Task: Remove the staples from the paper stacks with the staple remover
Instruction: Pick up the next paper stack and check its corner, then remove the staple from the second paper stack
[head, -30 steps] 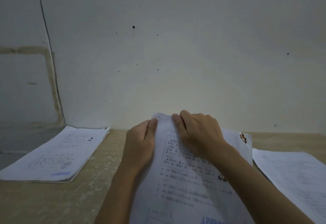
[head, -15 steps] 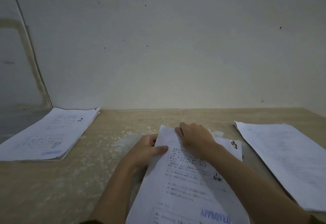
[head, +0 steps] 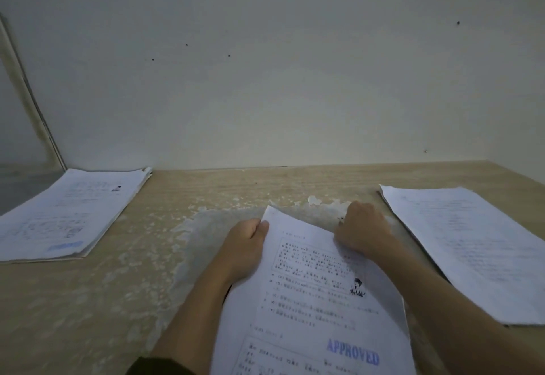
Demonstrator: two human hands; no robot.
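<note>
A printed paper stack (head: 312, 295) with a blue "APPROVED" stamp lies on the desk in front of me. My left hand (head: 247, 244) pinches its top left corner between thumb and fingers. My right hand (head: 364, 231) is curled over the stack's top right corner and presses on it. A tiny dark speck (head: 340, 218) shows at its fingertips; I cannot tell what it is. No staple remover is visible anywhere in view.
A second paper stack (head: 70, 215) lies at the far left of the worn wooden desk (head: 132, 301). A third stack (head: 472, 244) lies at the right, close to my right forearm. A pale wall rises directly behind the desk.
The stack has come down from a raised tilt to lie near the desk. My right hand slid from beside the left hand at the top left corner across to the top right corner.
</note>
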